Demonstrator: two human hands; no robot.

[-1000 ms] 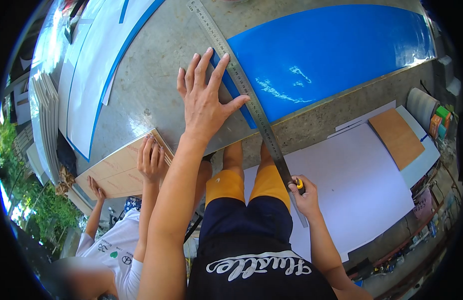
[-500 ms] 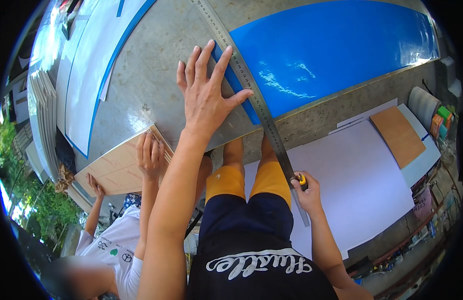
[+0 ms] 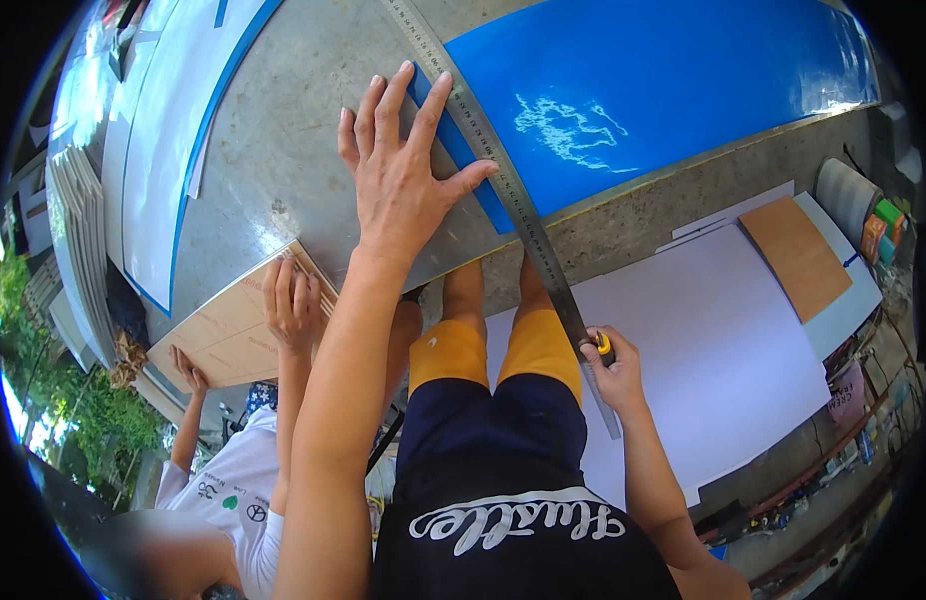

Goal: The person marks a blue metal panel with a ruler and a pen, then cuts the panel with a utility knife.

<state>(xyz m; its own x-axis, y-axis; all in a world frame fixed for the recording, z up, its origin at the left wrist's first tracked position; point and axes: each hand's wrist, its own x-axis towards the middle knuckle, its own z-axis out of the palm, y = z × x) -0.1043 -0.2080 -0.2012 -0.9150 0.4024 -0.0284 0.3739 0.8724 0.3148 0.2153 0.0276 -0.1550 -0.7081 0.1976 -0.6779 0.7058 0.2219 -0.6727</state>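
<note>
My left hand (image 3: pixel 398 190) is spread over the grey tabletop, its thumb and index fingertip resting on a long metal ruler (image 3: pixel 528 220). The ruler lies slantwise over the end of a glossy blue sheet (image 3: pixel 673 90), and a blue strip (image 3: pixel 476 185) shows on its left side. Past the table edge, the ruler's lower end sticks out in front of my legs. There my right hand (image 3: pixel 620 375) is closed around a yellow-and-black utility knife (image 3: pixel 604 348) and also grips the ruler. The knife's blade cannot be made out.
At left, another person's hand (image 3: pixel 291 300) rests on a brown-faced panel (image 3: pixel 228 335). A blue-edged white sheet (image 3: pixel 163 170) lies on the table (image 3: pixel 283 140). Below right are a large white sheet (image 3: pixel 713 370) and a brown board (image 3: pixel 795 262).
The view has shifted slightly, so the table, blue sheet and ruler sit a little higher and further left. Both hands keep their places on the ruler.
</note>
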